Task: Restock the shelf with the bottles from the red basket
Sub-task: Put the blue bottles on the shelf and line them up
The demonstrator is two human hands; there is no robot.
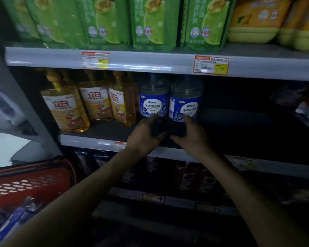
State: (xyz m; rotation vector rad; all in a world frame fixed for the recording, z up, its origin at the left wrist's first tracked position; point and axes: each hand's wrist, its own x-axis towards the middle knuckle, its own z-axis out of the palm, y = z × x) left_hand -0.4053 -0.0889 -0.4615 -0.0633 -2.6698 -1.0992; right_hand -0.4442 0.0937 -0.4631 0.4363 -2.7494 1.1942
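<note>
Bottles with blue labels are our concern. Two stand upright on the middle shelf (103, 130): the left bottle (154, 102) and the right bottle (184, 104), just beside each other and next to the yellow bottles (96, 102). The spare bottles (16, 216) seem to lie in the red basket (25, 184) at our lower left.

Our left hand (146, 134) is at the foot of the left bottle with curled fingers, but it is too dark there, so we cannot tell if it grasps anything. Our right hand (191, 135) lays rather straight fingers against the lower label of the right bottle, with the thumb spread and not closed round it.

To do this step well, we judge that we should push low at the base, so the bottles do not tip, and turn the labels to the front. The upper shelf (150, 61) hangs close above the caps, so we slide the bottles and do not lift them. To the right, the board looks free, with room for the next bottles.
</note>
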